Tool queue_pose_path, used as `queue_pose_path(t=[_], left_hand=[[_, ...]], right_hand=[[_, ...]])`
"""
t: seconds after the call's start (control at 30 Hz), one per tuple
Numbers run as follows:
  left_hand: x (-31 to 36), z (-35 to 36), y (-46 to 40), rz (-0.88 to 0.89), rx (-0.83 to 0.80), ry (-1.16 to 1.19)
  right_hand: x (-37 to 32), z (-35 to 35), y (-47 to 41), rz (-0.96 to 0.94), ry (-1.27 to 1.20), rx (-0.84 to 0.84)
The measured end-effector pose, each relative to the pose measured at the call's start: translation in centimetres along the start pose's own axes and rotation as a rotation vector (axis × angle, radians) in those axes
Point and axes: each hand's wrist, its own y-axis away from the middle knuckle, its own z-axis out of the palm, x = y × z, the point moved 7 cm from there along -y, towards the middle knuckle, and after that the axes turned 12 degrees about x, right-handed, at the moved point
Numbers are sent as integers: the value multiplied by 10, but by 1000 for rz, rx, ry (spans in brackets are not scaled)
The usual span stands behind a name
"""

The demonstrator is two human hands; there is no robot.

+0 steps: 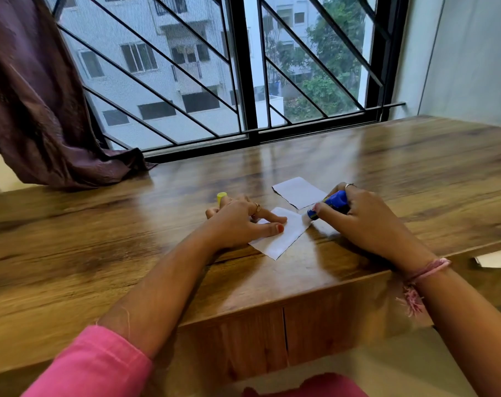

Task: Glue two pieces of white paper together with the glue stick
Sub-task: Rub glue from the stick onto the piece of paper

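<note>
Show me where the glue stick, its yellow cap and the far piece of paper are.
glue stick [334, 202], head view, on the blue barrel.
yellow cap [221, 197], head view, on its top end beyond the left hand's fingers.
far piece of paper [298, 191], head view, on its bare middle.

Table [387, 156]: glossy wood-grain top running to the window sill, cabinet doors below its front edge.
Window [243, 67]: black frame, slanted black grille bars, glass panes.
Outside: pale apartment block [146, 53], green trees [329, 67].
Curtain [34, 96]: dark purple, bunched at left, hem resting on the tabletop.
Wall [467, 53]: plain, pale, at right.
Light: soft daylight, reflected on the wood.
</note>
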Motion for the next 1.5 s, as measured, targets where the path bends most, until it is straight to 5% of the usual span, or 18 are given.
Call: queue_pose_path(t=[1.5], left_hand=[[-1, 3, -1, 9, -29, -13]], right_hand=[[-3, -6, 2, 78, -15, -22]])
